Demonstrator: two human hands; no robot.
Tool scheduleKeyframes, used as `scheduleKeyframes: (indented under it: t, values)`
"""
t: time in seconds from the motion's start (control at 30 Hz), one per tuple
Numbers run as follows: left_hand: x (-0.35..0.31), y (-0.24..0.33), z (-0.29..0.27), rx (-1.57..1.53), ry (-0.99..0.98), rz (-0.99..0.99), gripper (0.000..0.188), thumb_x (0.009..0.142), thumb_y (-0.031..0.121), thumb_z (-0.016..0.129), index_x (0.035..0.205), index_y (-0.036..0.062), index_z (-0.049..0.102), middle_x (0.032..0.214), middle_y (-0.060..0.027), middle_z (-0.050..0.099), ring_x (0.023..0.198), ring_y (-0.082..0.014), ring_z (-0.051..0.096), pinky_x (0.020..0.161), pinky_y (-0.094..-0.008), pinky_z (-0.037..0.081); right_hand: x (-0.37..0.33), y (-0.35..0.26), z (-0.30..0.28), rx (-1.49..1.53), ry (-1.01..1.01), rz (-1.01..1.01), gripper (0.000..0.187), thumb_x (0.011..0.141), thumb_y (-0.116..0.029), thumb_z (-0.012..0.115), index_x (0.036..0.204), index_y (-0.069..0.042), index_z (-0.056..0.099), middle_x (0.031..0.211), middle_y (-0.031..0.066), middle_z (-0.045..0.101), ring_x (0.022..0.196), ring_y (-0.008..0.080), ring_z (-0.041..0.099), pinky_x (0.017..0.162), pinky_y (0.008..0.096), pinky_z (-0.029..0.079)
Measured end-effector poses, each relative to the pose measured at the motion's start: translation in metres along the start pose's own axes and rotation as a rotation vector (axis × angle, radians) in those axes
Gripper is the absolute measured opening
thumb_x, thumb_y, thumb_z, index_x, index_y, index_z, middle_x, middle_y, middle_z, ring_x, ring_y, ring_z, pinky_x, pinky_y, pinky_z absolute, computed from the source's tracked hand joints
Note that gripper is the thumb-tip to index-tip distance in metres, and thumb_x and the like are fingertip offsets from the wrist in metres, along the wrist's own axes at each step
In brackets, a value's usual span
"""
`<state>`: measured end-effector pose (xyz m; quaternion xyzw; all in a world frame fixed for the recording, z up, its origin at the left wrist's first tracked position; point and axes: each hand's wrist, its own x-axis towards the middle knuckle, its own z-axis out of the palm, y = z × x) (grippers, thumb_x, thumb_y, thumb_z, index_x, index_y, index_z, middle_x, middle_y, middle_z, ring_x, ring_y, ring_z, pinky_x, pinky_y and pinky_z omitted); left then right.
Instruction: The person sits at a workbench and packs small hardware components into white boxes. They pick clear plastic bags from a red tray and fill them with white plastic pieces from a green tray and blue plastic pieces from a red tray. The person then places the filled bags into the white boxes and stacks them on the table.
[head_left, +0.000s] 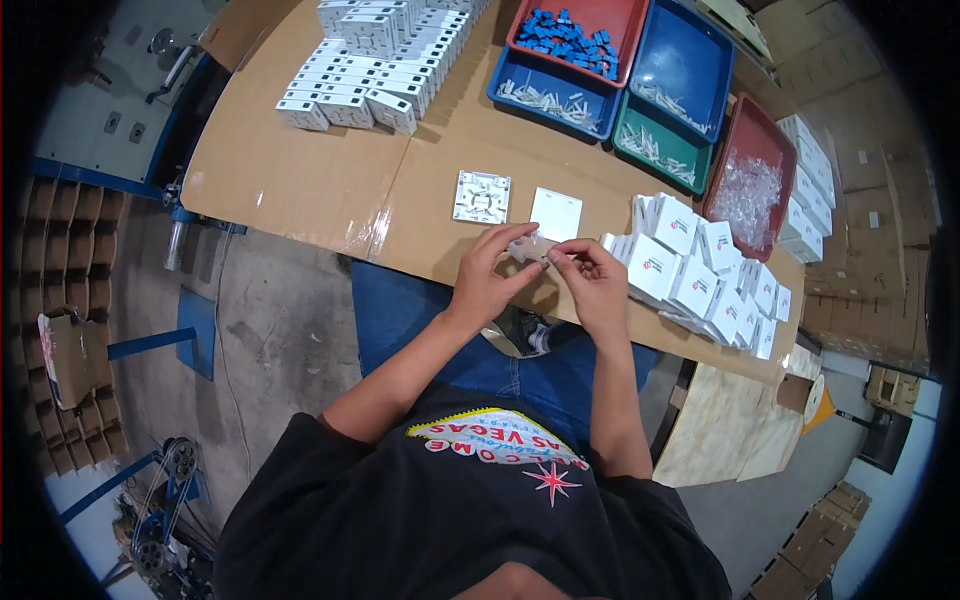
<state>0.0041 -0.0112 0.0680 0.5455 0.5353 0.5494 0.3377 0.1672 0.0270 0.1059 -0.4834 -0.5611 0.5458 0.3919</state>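
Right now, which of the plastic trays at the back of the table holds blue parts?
The red tray at the back, filled with small blue parts; the other trays hold pale or clear pieces.

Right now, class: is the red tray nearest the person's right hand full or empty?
Partly full. The red tray holds a heap of clear plastic bits toward its near end, while bare red floor shows at the far end.
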Motion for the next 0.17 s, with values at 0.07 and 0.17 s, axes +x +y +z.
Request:
scheduleKeyframes:
  t: [0.07,0.17]
  values:
    - [-0.0020,0.0013,0.0026,-0.005,-0.024,0.014,0.046,0.078,0.009,0.079,0.121,0.0046,0.065,0.116,-0.0120,0.065,0.107,-0.0249,0.063,0.093,-0.0341,0.049,-0.0051,0.0054,0.0037,-0.042,0.000,-0.052,0.009,0.090,-0.003,0.069,0.099,0.001,0.069,0.082,-0.0009,0.066,0.066,0.0014,0.051,0.058,0.0177,0.040]
    - [-0.0061,-0.0007,0.0026,0.009,-0.047,0.040,0.048,0.077,0.005,0.078,0.123,0.0045,0.065,0.119,-0.0121,0.065,0.109,-0.0238,0.062,0.095,-0.0336,0.049,-0.0076,0.0041,0.0019,-0.038,0.081,-0.068,0.010,0.091,-0.005,0.070,0.100,-0.001,0.070,0.084,0.0005,0.067,0.069,0.0019,0.057,0.058,0.0178,0.042]
